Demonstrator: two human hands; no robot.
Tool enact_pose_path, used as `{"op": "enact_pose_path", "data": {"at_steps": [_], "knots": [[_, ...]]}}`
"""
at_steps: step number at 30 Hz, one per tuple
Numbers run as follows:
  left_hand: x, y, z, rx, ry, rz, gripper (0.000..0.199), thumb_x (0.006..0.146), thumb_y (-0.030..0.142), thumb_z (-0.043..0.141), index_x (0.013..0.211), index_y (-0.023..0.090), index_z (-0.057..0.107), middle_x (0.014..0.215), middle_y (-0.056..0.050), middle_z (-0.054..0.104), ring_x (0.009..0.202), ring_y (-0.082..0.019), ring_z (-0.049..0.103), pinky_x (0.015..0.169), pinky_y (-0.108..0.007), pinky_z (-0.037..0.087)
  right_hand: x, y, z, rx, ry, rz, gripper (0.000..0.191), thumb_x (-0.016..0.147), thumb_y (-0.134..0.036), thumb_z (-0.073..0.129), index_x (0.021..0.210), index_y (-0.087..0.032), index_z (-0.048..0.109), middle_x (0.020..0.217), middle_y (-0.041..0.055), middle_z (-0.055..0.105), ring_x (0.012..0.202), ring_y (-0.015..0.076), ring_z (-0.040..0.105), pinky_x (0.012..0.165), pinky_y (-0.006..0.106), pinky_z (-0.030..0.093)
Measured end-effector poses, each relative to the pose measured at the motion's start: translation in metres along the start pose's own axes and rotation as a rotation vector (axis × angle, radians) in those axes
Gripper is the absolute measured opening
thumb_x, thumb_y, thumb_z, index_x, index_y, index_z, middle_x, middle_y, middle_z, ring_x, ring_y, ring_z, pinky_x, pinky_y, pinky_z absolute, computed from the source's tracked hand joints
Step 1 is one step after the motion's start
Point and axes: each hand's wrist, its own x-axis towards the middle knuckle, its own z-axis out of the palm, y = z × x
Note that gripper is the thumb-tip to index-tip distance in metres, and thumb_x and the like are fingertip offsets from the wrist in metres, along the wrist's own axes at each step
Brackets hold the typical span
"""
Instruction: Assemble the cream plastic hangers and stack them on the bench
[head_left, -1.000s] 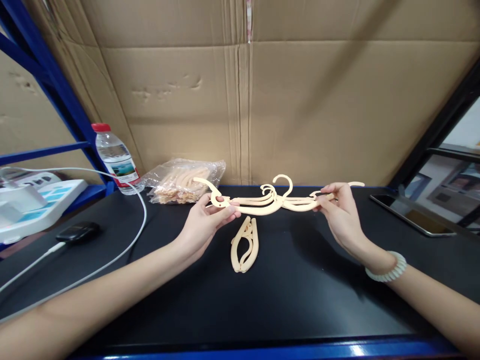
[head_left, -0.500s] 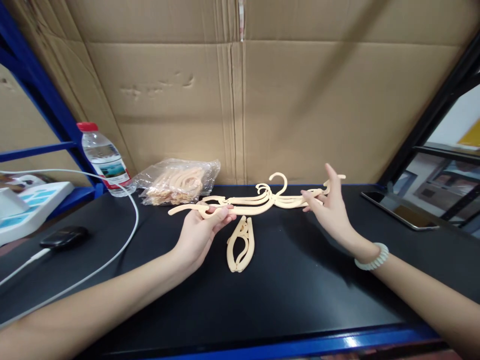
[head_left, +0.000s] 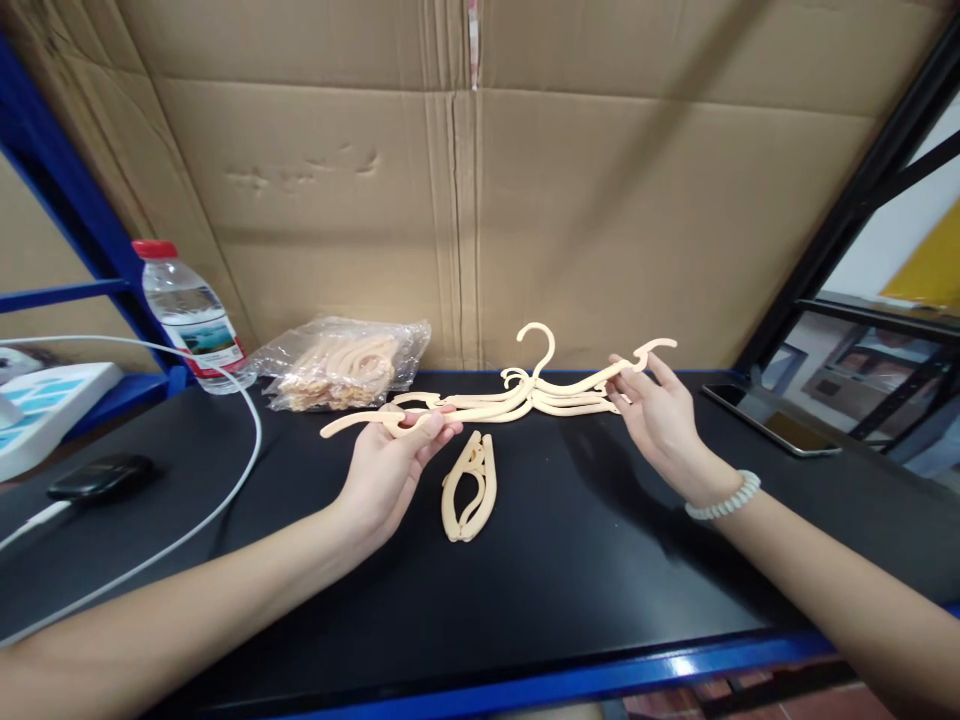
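Note:
A cream plastic hanger (head_left: 487,412) is spread wide above the black table, its hook pointing up. My left hand (head_left: 394,455) pinches its left arm between thumb and fingers. Its right arm, raised a little, is gripped by my right hand (head_left: 658,412) close to the curved tip. More cream hangers (head_left: 574,405) lie unfolded just behind and below it. Nearer to me, between my hands, a folded cream hanger (head_left: 469,490) rests on the table.
A clear bag of folded hangers (head_left: 345,365) and a red-capped bottle (head_left: 196,320) stand at the back left. A power strip (head_left: 56,410), black device (head_left: 101,477) and white cable are at left; a phone (head_left: 771,420) lies at right. Cardboard (head_left: 600,230) rises behind.
My right hand has closed on the hanger's right arm and lifted it slightly. The hanger's hook stands higher. The whole view has shifted a little.

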Motion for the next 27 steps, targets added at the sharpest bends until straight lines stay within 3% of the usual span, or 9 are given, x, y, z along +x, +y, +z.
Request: {"op": "enact_pose_path", "data": {"at_steps": [5,8,11,15,20,24,27], "knots": [[0.004,0.002,-0.003,0.015,0.029,0.017,0.018,0.066,0.015,0.081,0.062,0.011,0.064,0.087,-0.01,0.074,0.083,-0.017,0.071,0.087,-0.026,0.058,-0.013,0.002,0.006,-0.074,-0.166,0.062,0.053,0.072,-0.03,0.078,0.12,-0.027,0.056,0.096,0.0024,0.071,0.086,0.017,0.067,0.084,0.038,0.057],[0.005,0.005,-0.004,0.006,0.029,0.023,0.021,0.066,0.014,0.081,0.061,0.012,0.061,0.09,-0.011,0.075,0.085,-0.018,0.071,0.087,-0.025,0.058,-0.019,0.004,0.009,-0.174,-0.281,0.054,0.04,0.072,-0.038,0.079,0.106,-0.021,0.068,0.088,0.0028,0.068,0.077,0.0166,0.065,0.07,0.034,0.059],[0.006,0.007,-0.006,0.001,0.021,0.043,0.024,0.066,0.015,0.081,0.06,0.012,0.058,0.095,-0.013,0.074,0.086,-0.016,0.071,0.085,-0.024,0.057,-0.022,0.004,0.008,-0.235,-0.332,0.041,0.036,0.074,-0.042,0.076,0.102,-0.019,0.072,0.086,0.003,0.067,0.065,0.0131,0.061,0.059,0.032,0.058],[0.008,0.008,-0.008,-0.005,0.025,0.078,0.027,0.065,0.016,0.082,0.064,0.013,0.055,0.091,-0.01,0.074,0.08,-0.014,0.069,0.083,-0.025,0.056,-0.022,0.002,0.006,-0.28,-0.38,-0.013,0.038,0.076,-0.039,0.076,0.108,-0.019,0.071,0.082,0.002,0.067,0.062,0.0119,0.06,0.059,0.031,0.056],[0.01,0.013,-0.008,0.084,0.064,0.157,0.031,0.072,0.017,0.077,0.097,0.014,0.059,0.086,-0.004,0.074,0.075,-0.011,0.066,0.078,-0.025,0.052,-0.023,0.001,0.004,-0.4,-0.42,-0.042,0.041,0.077,-0.034,0.075,0.112,-0.014,0.07,0.063,-0.0018,0.059,0.053,0.0099,0.051,0.051,0.026,0.044],[0.014,0.025,-0.007,0.18,-0.003,0.142,0.06,0.078,0.012,0.068,0.132,0.016,0.041,0.085,-0.003,0.072,0.088,-0.015,0.067,0.089,-0.032,0.051,-0.022,0.004,0.0,-0.433,-0.406,-0.046,0.042,0.077,-0.036,0.074,0.113,-0.014,0.07,0.065,-0.0008,0.059,0.058,0.0107,0.05,0.053,0.027,0.04],[0.02,0.032,-0.011,0.299,-0.082,0.183,0.07,0.078,0.011,0.065,0.14,0.018,0.033,0.085,-0.001,0.068,0.084,-0.015,0.065,0.087,-0.032,0.052,-0.02,0.005,-0.002,-0.464,-0.396,-0.067,0.041,0.077,-0.037,0.073,0.111,-0.015,0.071,0.07,0.0008,0.061,0.059,0.0109,0.05,0.054,0.027,0.038]]}}
